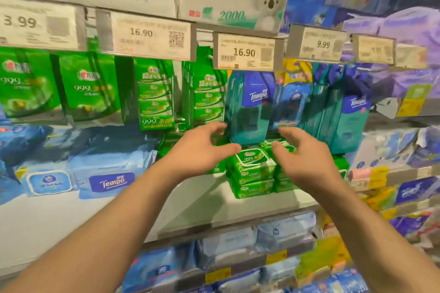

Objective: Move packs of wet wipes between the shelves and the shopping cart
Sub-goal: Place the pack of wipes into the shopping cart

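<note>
Green wet-wipe stack (250,175) is sitting on the white shelf (195,207), about three packs high, top pack's white-rimmed lid facing up. More green packs are lying behind it and at its 3 o'clock, partly hidden.

Left hand (197,150) is hovering at the stack's 9 o'clock, fingers spread and loosely bent, thumb pointing toward the top pack; released, gripping nothing. Contact with the packs behind it: can't tell. Right hand (302,157) is hovering at 3 o'clock, fingers relaxed and spread, also released, over the neighbouring green packs. The two hands are bracketing the stack, with open gaps on both sides.

At 12 o'clock a teal Tempo pouch (250,112) is hanging down, its bottom edge just above the back of the stack, so headroom is tight there. At 6 o'clock bare shelf is running out to the front lip. At 9 o'clock, beyond more bare shelf, a blue Tempo wipes pack (112,178) is lying flat. Price tags (244,52) are lining the rail overhead.
</note>
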Available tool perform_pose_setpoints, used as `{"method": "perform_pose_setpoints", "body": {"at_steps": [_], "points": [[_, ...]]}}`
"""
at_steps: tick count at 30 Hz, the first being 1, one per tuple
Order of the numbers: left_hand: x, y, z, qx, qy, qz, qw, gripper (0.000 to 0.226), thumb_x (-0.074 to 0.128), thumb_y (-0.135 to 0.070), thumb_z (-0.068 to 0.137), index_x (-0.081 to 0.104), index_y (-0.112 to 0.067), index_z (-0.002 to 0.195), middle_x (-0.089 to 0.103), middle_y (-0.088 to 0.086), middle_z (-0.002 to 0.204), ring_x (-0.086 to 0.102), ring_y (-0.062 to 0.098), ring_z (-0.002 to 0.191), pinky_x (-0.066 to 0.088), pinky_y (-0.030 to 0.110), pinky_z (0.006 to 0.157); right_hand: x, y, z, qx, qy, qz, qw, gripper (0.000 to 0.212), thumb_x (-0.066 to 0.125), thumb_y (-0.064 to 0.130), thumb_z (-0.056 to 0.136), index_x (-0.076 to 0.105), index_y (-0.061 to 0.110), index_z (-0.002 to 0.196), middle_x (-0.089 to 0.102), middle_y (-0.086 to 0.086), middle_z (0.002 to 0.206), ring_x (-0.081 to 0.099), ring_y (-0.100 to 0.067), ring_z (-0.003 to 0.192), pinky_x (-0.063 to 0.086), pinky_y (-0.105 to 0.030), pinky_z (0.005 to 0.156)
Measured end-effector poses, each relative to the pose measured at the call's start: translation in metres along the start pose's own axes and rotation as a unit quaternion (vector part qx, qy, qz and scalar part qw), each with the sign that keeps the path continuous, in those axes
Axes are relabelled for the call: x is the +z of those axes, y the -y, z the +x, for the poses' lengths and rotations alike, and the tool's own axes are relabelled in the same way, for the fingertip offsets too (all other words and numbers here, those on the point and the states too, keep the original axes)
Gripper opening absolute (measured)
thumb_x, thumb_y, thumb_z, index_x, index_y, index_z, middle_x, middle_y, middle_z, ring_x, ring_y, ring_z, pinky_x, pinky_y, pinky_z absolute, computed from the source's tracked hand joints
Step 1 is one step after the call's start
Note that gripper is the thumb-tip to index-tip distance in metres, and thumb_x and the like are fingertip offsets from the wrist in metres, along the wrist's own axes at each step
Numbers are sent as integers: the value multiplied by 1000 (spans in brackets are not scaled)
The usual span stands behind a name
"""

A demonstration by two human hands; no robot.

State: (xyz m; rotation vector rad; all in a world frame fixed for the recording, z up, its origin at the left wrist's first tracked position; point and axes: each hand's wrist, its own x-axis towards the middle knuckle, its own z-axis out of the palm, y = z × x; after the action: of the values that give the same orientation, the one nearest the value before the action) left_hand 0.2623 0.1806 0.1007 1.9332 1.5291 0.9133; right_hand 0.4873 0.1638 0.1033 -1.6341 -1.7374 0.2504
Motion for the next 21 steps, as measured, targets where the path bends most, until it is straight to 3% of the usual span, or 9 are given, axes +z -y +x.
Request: {"method": "perform_pose_setpoints", "body": {"at_steps": [3, 6, 7, 9, 11, 13, 16, 18, 21], "points": [[19, -12, 20, -38, -57, -30, 997, 49, 75, -48, 88, 60, -31, 132, 67, -10, 129, 64, 11, 115, 51, 31, 99, 4, -18, 35, -17, -21, 57, 998, 46, 65, 28, 95, 59, 19, 140, 66, -2, 137, 60, -16, 127, 42, -31, 112], [34, -14, 39, -50, -104, -83, 990, 21, 75, -45, 89, 60, -40, 103, 70, -23, 101, 68, 5, 101, 51, 24, 85, 11, -23, 59, -36, -10, 97, 995, 48, 64, 28, 97, 53, 18, 143, 62, 9, 134, 59, -8, 123, 40, -18, 102], [39, -13, 45, -56, -112, -119, 985, 23, 76, -47, 87, 62, -38, 102, 70, -25, 99, 69, 5, 100, 53, 24, 88, 14, -25, 67, -34, 7, 116, 993, 47, 63, 27, 98, 52, 17, 142, 61, 11, 131, 59, -5, 120, 38, -14, 96], [50, -12, 56, -59, -112, -172, 977, 50, 75, -60, 76, 65, -36, 118, 75, -20, 107, 72, 5, 103, 56, 33, 98, 24, -29, 82, -23, 48, 166, 985, 37, 64, 28, 97, 53, 19, 132, 62, 14, 126, 61, 3, 112, 40, -11, 91], [61, -11, 65, -52, -122, -208, 969, 68, 71, -63, 69, 62, -34, 130, 75, -16, 116, 72, 4, 104, 56, 36, 100, 35, -33, 95, -9, 85, 222, 971, 33, 68, 39, 89, 54, 27, 117, 68, 19, 111, 64, 7, 97, 48, -20, 91], [71, -9, 75, -56, -136, -232, 962, 56, 72, -53, 77, 62, -31, 128, 75, -16, 115, 72, 2, 101, 57, 32, 98, 47, -36, 106, 9, 112, 276, 954, 37, 70, 46, 83, 56, 30, 114, 71, 16, 105, 69, -1, 96, 54, -30, 89], [80, -11, 85, -71, -145, -242, 957, 30, 69, -47, 90, 59, -38, 117, 73, -19, 110, 71, 0, 97, 57, 26, 92, 60, -37, 111, 7, 131, 340, 931, 26, 72, 35, 91, 59, 29, 112, 73, 12, 103, 71, -1, 92, 57, -26, 85], [87, -13, 90, -81, -158, -241, 954, 32, 66, -50, 92, 58, -37, 121, 73, -17, 110, 71, 2, 97, 57, 26, 90, 69, -37, 113, 6, 135, 376, 917, 44, 75, 42, 85, 63, 25, 124, 77, 6, 110, 73, -10, 102, 56, -37, 97], [94, -21, 97, -80, -194, -232, 950, 52, 62, -57, 86, 61, -27, 128, 74, -4, 114, 73, 12, 98, 60, 31, 87, 75, -37, 118, -2, 133, 404, 905, 66, 76, 52, 80, 58, 22, 136, 75, 0, 118, 72, -16, 107, 56, -42, 99]]}}
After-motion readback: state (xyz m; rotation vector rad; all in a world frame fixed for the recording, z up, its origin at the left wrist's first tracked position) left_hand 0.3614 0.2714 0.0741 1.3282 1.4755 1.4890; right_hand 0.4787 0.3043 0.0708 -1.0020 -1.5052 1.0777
